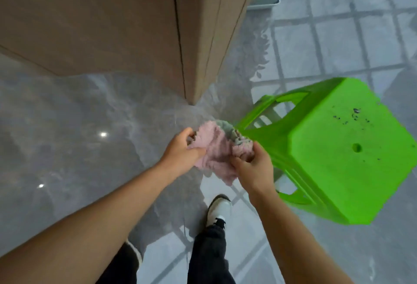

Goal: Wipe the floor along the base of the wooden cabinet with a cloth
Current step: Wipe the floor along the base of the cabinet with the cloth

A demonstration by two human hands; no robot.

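A: Where are you in the job?

B: Preparing, by my guess. Your left hand [180, 148] and right hand [250, 168] both grip the pink cloth [216, 152], bunched in the air above the floor [79, 137].

A: Next?

B: You'd crouch and press it along the cabinet [112, 24] base. Mind the green stool [338, 148] crowding your right, near the cabinet corner.

Bare forearms, dark trousers [209, 254], white-and-black shoe [218, 212].
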